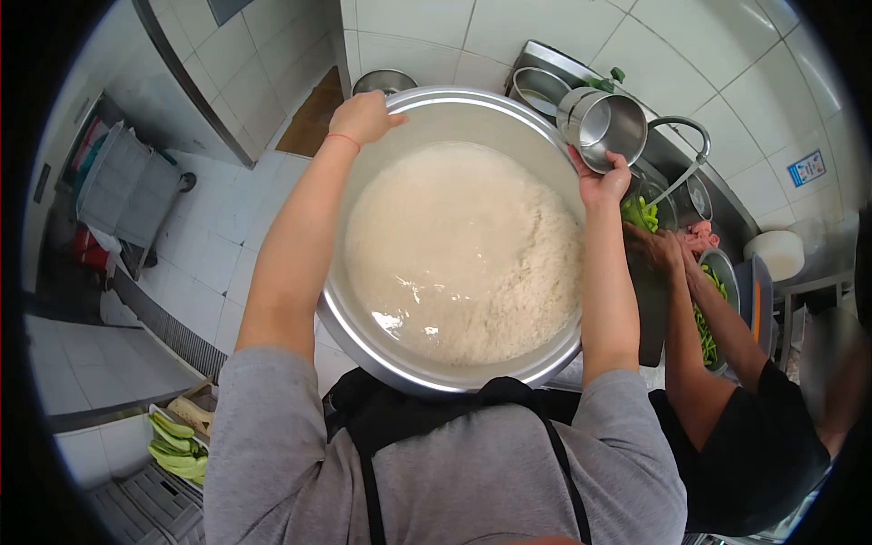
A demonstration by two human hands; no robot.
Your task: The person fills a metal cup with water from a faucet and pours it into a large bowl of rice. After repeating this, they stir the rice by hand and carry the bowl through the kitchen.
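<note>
A large round metal pot stands before me, holding rice under cloudy water. The rice is heaped toward the right side. My left hand, with a red string at the wrist, grips the pot's rim at the upper left, thumb pointing inward. Near the upper right rim, my right hand is closed round a small steel pot, which is tilted so that its inside shows. No contents can be made out in the small pot.
At the right, a co-worker's hands reach toward green vegetables by a sink with a curved faucet. A bowl of cut greens and pink meat are beside them. Lower left is a crate of long green vegetables; farther left, a cart.
</note>
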